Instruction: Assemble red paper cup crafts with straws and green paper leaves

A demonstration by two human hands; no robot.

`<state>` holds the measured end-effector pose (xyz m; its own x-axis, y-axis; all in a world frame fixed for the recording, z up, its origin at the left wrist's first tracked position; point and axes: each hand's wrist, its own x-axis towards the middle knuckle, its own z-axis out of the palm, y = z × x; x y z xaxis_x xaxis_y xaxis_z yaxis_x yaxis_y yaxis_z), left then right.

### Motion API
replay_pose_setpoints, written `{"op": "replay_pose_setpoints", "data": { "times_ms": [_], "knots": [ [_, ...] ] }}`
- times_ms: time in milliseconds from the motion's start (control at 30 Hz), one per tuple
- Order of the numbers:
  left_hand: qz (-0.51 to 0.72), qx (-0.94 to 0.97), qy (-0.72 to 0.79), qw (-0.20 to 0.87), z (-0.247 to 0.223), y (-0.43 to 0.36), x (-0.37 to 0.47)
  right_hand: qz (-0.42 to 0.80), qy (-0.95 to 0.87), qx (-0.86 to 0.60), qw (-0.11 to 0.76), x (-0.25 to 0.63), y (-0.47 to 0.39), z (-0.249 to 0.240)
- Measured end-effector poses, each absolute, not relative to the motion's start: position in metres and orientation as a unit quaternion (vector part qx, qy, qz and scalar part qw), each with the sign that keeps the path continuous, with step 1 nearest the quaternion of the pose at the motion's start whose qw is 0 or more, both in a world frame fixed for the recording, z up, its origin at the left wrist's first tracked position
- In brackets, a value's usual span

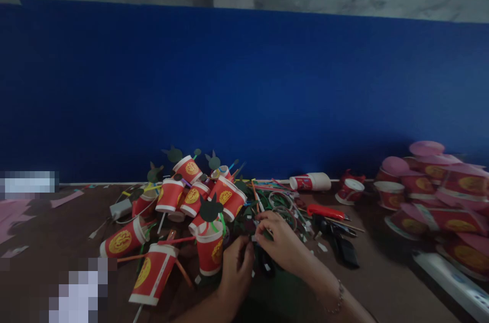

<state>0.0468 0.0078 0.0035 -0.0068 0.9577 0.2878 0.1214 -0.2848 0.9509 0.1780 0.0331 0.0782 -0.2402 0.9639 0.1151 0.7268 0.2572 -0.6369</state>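
My left hand (237, 261) is closed with its fingertips pinched together, just right of a red paper cup (211, 254). My right hand (278, 237) reaches in from the right with bent, closed fingers, close to the left fingertips. Whatever lies between the fingers of either hand is too small and dark to make out. A dark green paper animal head (211, 208) and green straws top the upright cup. Dark green paper scraps (284, 287) lie under and around both hands. Behind the right hand sits a tangle of straws and a clear coiled tube (280, 200).
A heap of red cups (170, 195) with straws stands at left. Cups with pink paper discs (424, 180) pile up at right beside a white power strip (454, 282). A red utility knife (326, 211) and black-handled scissors (346, 249) lie right of my hands. A blue panel (244, 88) rises behind.
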Motion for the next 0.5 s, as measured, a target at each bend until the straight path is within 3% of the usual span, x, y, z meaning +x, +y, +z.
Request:
{"op": "replay_pose_setpoints", "data": {
  "times_ms": [400,500],
  "knots": [
    [0.556,0.565,0.459,0.402,0.0004,0.0121,0.0491,0.220,-0.770,-0.563,0.204,0.1766,0.0286,0.0830],
    [0.557,0.555,0.464,0.408,-0.0019,0.0131,0.0485,0.184,-0.769,-0.569,0.225,0.1790,0.0295,0.0782]
  ]
}}
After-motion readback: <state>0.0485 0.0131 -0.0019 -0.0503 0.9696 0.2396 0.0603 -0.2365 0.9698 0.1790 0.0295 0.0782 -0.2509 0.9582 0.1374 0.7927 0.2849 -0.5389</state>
